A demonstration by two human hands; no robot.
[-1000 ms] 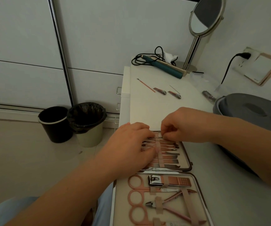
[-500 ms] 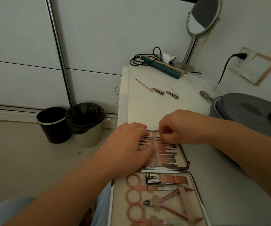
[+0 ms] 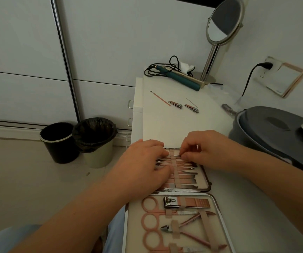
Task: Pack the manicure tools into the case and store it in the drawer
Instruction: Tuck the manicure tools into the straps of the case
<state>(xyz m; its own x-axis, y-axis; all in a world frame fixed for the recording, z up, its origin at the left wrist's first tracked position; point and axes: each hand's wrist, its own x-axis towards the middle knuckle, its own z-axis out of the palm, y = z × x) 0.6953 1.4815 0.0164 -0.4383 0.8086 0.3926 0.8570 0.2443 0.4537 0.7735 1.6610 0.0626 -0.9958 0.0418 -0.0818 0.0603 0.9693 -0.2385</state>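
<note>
The manicure case [image 3: 208, 182] lies open on the white table, right in front of me. Its far half holds a row of thin tools under a beige elastic strap [image 3: 174, 169]. Scissors, a large clipper [image 3: 187, 202] and nippers sit strapped in the near half. My left hand [image 3: 143, 165] rests with its fingers on the left ends of the thin tools. My right hand [image 3: 207, 152] pinches a thin tool at the top row, right beside the strap. Farther back on the table lie a loose rose stick [image 3: 159, 98], two small clippers [image 3: 175, 104] and a thin needle [image 3: 191, 102].
A standing mirror [image 3: 222, 21] and a teal hair iron [image 3: 180, 77] with its cord stand at the table's back. A grey lidded tub [image 3: 275, 128] is at the right. Drawer handles [image 3: 130, 104] show on the table's left side, with two bins [image 3: 59, 141] on the floor.
Both hands stay at the far half of the case, the right one still working at the top tool by the strap. Only the view has shifted slightly.
</note>
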